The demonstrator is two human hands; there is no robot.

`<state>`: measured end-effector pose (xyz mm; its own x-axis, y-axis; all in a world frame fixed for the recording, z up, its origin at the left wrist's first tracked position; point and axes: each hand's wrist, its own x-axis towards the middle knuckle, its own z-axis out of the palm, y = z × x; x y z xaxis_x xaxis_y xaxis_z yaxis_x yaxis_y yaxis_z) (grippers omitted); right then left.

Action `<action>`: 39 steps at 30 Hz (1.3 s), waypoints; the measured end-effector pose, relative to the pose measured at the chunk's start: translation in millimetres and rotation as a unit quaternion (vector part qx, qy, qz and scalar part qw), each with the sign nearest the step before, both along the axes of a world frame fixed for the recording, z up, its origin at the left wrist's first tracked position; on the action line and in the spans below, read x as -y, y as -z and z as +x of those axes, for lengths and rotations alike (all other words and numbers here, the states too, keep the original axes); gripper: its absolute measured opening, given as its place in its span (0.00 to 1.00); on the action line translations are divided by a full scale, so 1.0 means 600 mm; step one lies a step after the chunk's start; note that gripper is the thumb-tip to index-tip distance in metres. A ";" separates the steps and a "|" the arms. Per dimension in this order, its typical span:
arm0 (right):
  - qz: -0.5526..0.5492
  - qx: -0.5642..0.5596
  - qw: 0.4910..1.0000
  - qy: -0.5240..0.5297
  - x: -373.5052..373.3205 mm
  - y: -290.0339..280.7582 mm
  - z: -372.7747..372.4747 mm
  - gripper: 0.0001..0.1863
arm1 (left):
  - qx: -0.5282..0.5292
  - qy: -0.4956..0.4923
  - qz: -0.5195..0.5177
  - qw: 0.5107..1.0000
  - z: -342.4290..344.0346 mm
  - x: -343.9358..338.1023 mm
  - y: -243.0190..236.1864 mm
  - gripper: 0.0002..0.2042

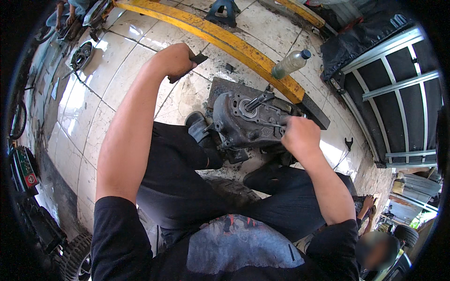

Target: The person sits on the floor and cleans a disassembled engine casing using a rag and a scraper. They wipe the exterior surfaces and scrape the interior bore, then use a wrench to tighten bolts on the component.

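Note:
A grey, greasy gearbox housing (229,127) lies between my feet, with a splined shaft (259,100) standing up out of a round bearing. My right hand (302,136) is closed around a thin metal tool (268,123) whose shank lies across the housing's top face; its handle is hidden in my fist. Away to the upper left of the housing, my left hand (180,62) is raised over the floor. Its fingers are closed on a dark flat piece (200,58) that sticks out on both sides. What that piece is made of I cannot tell.
A yellow steel beam (211,35) crosses behind the housing, with a bottle (291,64) standing beside it. Farther back is a dark blue stand (222,13). A large black panel with silver ribs (393,93) is at right. Other people are at the edges.

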<state>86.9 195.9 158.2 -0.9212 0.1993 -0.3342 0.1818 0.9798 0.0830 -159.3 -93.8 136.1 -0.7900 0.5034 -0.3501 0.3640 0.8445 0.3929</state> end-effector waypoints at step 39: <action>-0.047 -0.106 0.992 -0.055 0.052 0.048 -0.161 0.10 | 0.026 -0.011 -0.037 0.999 0.003 -0.025 -0.015 0.18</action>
<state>-9.5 164.8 129.5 -0.9873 0.0705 -0.1425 0.0767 0.9963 -0.0390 -157.7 -78.7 145.3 -0.7805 0.4570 -0.4266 0.3247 0.8794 0.3480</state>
